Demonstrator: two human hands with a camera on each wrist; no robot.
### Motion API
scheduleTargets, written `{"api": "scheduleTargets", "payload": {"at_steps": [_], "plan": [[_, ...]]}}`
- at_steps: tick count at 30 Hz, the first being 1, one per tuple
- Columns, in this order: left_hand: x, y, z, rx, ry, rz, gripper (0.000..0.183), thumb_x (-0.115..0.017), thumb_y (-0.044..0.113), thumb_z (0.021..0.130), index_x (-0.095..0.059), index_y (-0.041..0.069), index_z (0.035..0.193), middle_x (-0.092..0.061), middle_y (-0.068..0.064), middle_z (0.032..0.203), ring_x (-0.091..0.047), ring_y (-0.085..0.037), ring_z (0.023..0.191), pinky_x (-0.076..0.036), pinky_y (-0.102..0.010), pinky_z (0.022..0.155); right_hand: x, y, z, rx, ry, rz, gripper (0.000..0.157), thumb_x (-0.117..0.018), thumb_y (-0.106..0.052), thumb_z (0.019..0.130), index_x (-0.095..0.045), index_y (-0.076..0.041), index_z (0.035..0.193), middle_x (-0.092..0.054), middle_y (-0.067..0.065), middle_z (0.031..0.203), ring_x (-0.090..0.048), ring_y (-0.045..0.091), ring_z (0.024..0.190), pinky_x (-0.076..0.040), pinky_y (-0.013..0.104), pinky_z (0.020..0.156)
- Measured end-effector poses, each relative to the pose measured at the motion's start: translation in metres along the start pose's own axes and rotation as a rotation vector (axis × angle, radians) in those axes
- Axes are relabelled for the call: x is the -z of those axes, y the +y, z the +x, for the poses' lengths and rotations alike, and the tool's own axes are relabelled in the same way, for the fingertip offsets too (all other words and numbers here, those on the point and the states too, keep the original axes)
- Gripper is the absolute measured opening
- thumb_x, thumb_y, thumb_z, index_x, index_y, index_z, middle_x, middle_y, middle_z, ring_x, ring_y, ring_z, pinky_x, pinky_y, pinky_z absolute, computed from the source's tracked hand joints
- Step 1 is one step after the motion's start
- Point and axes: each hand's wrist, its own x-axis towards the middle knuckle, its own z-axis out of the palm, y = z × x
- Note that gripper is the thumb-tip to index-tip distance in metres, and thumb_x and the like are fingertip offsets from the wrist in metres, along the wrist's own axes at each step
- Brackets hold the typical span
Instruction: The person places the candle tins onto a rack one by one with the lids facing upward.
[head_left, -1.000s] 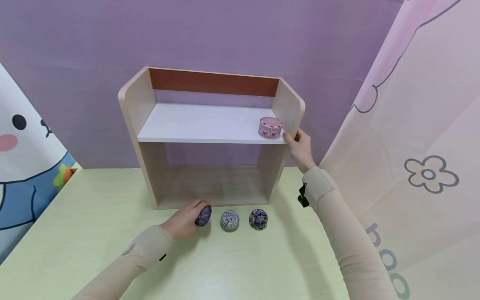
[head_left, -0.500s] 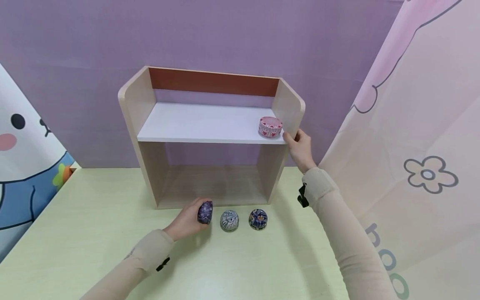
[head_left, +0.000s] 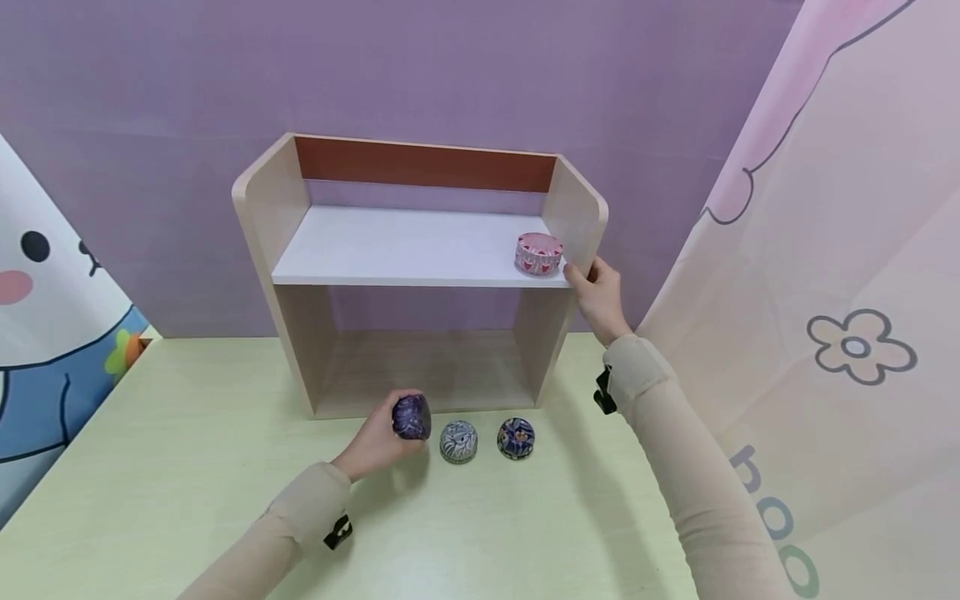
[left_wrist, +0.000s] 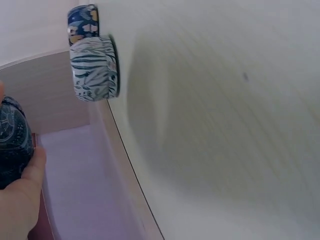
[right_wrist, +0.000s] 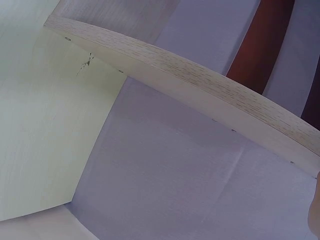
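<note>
My left hand (head_left: 375,446) grips a small round dark purple patterned tin (head_left: 412,417), raised off the table in front of the bookshelf's lower opening. In the left wrist view the same tin (left_wrist: 12,142) sits at the left edge, with the thumb against it. To its right on the table are a white tin with dark leafy lines (head_left: 458,442) and a navy floral tin (head_left: 516,438). My right hand (head_left: 600,302) holds the front edge of the bookshelf's right side panel (head_left: 581,212), thumb in front. A pink tin with hearts (head_left: 538,253) sits near that thumb on the white shelf (head_left: 397,246).
The wooden bookshelf (head_left: 296,342) stands on a pale green-yellow table (head_left: 202,408) before a purple backdrop (head_left: 450,75). A printed cloth (head_left: 795,250) hangs on the right. A cartoon-print cloth (head_left: 52,333) is at the left.
My left hand has turned the dark purple tin and moved it slightly right and up, so its patterned face shows more. The right hand keeps its place on the side panel.
</note>
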Motion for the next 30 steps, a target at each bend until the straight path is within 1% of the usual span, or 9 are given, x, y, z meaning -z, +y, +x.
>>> {"api": "scheduleTargets", "payload": {"at_steps": [2, 4, 7, 12, 18, 23, 30], "plan": [[-0.0002, 0.0002, 0.0004, 0.033, -0.002, -0.064, 0.073, -0.076, 0.0, 0.067, -0.041, 0.014, 0.13, -0.044, -0.021, 0.13, -0.048, -0.04, 0.115, -0.047, -0.05, 0.091, -0.0003, -0.0004, 0.0, 0.005, 0.001, 0.002, 0.042, -0.055, -0.023, 0.091, -0.051, -0.004, 0.128, -0.056, 0.015, 0.124, -0.054, 0.019, 0.106, -0.046, 0.037, 0.095], [-0.0002, 0.0001, 0.0007, 0.051, 0.003, -0.111, 0.073, -0.075, 0.001, 0.068, -0.04, 0.015, 0.13, -0.041, -0.021, 0.132, -0.047, -0.041, 0.117, -0.046, -0.05, 0.092, -0.0004, -0.0007, 0.0, 0.008, 0.001, 0.004, 0.041, -0.055, -0.023, 0.091, -0.051, -0.004, 0.127, -0.056, 0.016, 0.124, -0.054, 0.019, 0.105, -0.046, 0.036, 0.095], [-0.0002, -0.0007, 0.0009, 0.065, 0.017, -0.15, 0.074, -0.077, 0.003, 0.067, -0.039, 0.016, 0.13, -0.041, -0.019, 0.133, -0.047, -0.04, 0.118, -0.043, -0.051, 0.096, 0.0, -0.0009, -0.0006, 0.003, -0.003, 0.003, 0.042, -0.055, -0.023, 0.091, -0.05, -0.005, 0.129, -0.055, 0.015, 0.126, -0.053, 0.02, 0.108, -0.045, 0.037, 0.096], [0.0002, -0.0026, 0.0001, 0.071, 0.026, -0.223, 0.076, -0.079, 0.003, 0.064, -0.04, 0.015, 0.128, -0.043, -0.016, 0.132, -0.045, -0.037, 0.12, -0.037, -0.052, 0.101, 0.0002, 0.0003, -0.0008, -0.004, -0.003, 0.011, 0.043, -0.055, -0.022, 0.091, -0.049, -0.004, 0.129, -0.054, 0.015, 0.127, -0.053, 0.021, 0.109, -0.044, 0.037, 0.098], [0.0001, -0.0013, -0.003, 0.061, 0.008, -0.277, 0.075, -0.077, 0.0, 0.064, -0.04, 0.011, 0.128, -0.043, -0.017, 0.133, -0.043, -0.038, 0.121, -0.035, -0.053, 0.102, -0.0005, 0.0009, -0.0009, 0.007, 0.003, 0.01, 0.042, -0.054, -0.022, 0.091, -0.05, -0.003, 0.128, -0.055, 0.017, 0.125, -0.053, 0.018, 0.105, -0.045, 0.035, 0.095], [-0.0001, 0.0, -0.0038, 0.047, -0.001, -0.324, 0.073, -0.075, -0.003, 0.065, -0.038, 0.008, 0.128, -0.044, -0.017, 0.132, -0.044, -0.036, 0.121, -0.035, -0.05, 0.104, -0.0003, -0.0003, -0.0013, 0.004, -0.001, 0.008, 0.042, -0.054, -0.022, 0.091, -0.05, -0.004, 0.128, -0.055, 0.016, 0.125, -0.053, 0.018, 0.105, -0.045, 0.035, 0.095], [-0.0001, 0.0005, -0.0044, 0.04, 0.004, -0.351, 0.072, -0.073, -0.006, 0.066, -0.036, 0.005, 0.127, -0.047, -0.019, 0.13, -0.046, -0.034, 0.12, -0.038, -0.045, 0.103, 0.0001, -0.0024, -0.0019, -0.004, -0.003, 0.011, 0.041, -0.055, -0.022, 0.091, -0.05, -0.004, 0.128, -0.055, 0.014, 0.124, -0.052, 0.018, 0.106, -0.045, 0.036, 0.096]]}}
